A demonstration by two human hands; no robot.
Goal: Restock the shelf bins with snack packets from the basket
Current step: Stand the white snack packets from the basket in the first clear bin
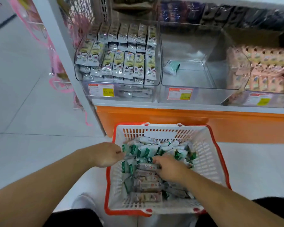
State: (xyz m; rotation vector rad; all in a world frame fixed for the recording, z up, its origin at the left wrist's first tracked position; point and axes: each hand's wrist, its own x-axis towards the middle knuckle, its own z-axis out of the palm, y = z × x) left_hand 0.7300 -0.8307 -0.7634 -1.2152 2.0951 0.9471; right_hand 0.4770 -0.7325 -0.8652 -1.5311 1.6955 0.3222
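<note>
My left hand (107,154) reaches over the left rim of the basket (208,163), fingertips pinching the edge of a green-and-white snack packet (127,149) at the top of the pile. My right hand (170,168) lies palm down in the middle of the basket, fingers curled onto a grey-brown snack bar (147,166); whether they have closed round it I cannot tell, as the fingertips are hidden.

Basket: one, white mesh with red rim, on the floor at 6 o'clock of the shelf. Contents: a loose heap of green-and-white packets, too jumbled to count, and at least five grey-brown bars stacked in a column running toward 6 o'clock from my right hand.

Shelf bins, at 12 o'clock of the basket: three clear bins visible side by side. Left bin (79,74): full, rows of upright grey-and-yellow packets (118,64). Middle bin (187,86): one green-and-white packet (172,67) lying at its left side. Right bin (233,95): stacked pink packets (261,69), partly cut off by the frame edge.

Price labels: three, one on each bin front; the left label (101,90) reads 15.80, the others are blurred. An orange shelf base (170,118) runs below the bins.
</note>
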